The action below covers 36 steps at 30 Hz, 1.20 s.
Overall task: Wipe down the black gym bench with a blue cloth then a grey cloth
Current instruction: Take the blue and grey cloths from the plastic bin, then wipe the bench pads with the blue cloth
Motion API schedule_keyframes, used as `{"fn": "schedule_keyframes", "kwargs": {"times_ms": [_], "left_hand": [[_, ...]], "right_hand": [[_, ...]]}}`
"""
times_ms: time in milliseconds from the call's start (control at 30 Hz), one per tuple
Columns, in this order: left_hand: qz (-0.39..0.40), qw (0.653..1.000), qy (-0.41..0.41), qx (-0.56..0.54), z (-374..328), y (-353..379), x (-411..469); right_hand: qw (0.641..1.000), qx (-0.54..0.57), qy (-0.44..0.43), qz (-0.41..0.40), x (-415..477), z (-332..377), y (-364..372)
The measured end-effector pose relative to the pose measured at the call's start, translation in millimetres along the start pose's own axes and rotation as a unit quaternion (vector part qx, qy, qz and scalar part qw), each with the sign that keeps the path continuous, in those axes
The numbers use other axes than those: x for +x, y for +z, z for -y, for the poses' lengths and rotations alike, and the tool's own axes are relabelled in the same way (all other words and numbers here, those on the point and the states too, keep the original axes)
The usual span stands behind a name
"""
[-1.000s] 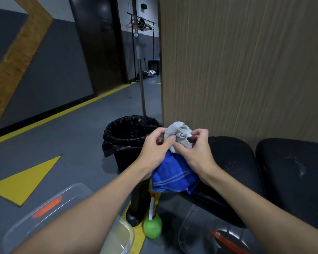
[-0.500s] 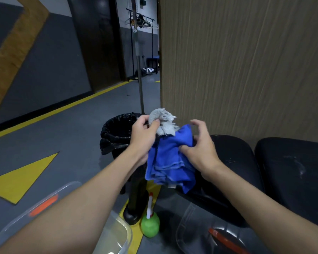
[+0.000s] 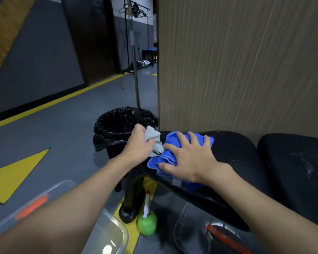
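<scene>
On the near end of the black bench (image 3: 231,153): you are pressing the blue cloth (image 3: 154,162) flat under your right hand (image 3: 193,158), with your fingers spread out.
Left hand (image 3: 140,145): you are gripping the bunched-up grey cloth (image 3: 153,136), right beside the blue one.
Done so far: the blue wipe is only just starting, I think.
Left to do: pale marks are showing on the bench, so you are needing to rub all over with blue, then with grey.
</scene>
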State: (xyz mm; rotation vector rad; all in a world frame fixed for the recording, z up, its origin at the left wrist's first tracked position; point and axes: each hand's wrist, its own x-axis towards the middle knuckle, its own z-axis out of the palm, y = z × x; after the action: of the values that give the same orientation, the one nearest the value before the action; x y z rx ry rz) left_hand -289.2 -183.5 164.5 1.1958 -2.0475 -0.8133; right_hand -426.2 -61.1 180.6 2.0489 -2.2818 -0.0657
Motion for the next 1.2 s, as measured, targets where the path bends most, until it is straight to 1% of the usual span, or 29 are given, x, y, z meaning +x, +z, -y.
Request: {"fn": "schedule_keyframes", "kwargs": {"times_ms": [67,100,167,333,400,500,600,667,700,800,900,1100,1200], "left_hand": [[0.044,0.995,0.086,-0.001,2.2,4.5,-1.6],[0.067,0.992,0.111,0.004,1.9,6.6,-2.9],[0.094,0.987,0.130,0.025,3.0,9.3,-3.8],[0.112,0.971,0.161,0.135,12.4,6.6,-1.3],[0.116,0.966,0.175,0.151,13.7,5.6,-1.4],[0.125,0.964,0.179,0.153,12.2,6.7,-2.3],[0.121,0.952,0.186,0.209,6.8,7.4,-2.2],[0.110,0.947,0.189,0.233,1.5,7.6,-2.5],[0.106,0.952,0.185,0.221,-1.4,6.9,-2.8],[0.123,0.965,0.170,0.158,-10.0,4.1,-6.1],[0.134,0.960,0.179,0.170,-10.1,7.4,-5.4],[0.101,0.968,0.174,0.150,-11.9,20.9,-7.5],[0.084,0.970,0.177,0.147,-13.3,28.9,-9.8]], "right_hand": [[1.000,-0.022,-0.018,-0.011,-8.9,-2.3,3.1],[0.999,-0.033,-0.025,-0.028,-15.6,-2.2,5.7],[0.997,-0.043,-0.020,-0.055,-26.6,0.2,9.7],[0.999,-0.019,0.010,-0.023,-8.1,-7.5,5.5],[1.000,0.012,0.018,-0.014,7.0,-17.0,2.1],[0.998,0.036,0.047,0.012,33.2,-34.2,2.2],[0.995,0.054,0.080,0.023,59.3,-45.5,0.1],[0.994,0.065,0.088,0.027,67.1,-49.3,-0.4],[0.994,0.067,0.084,0.024,66.5,-49.4,-0.2],[0.996,0.064,0.058,0.006,44.6,-45.6,2.6],[0.997,0.068,0.039,-0.008,8.4,-37.5,3.7],[0.998,0.019,-0.018,-0.052,-61.3,-22.2,9.4],[0.997,0.020,-0.026,-0.070,-68.5,-24.9,13.4]]}}
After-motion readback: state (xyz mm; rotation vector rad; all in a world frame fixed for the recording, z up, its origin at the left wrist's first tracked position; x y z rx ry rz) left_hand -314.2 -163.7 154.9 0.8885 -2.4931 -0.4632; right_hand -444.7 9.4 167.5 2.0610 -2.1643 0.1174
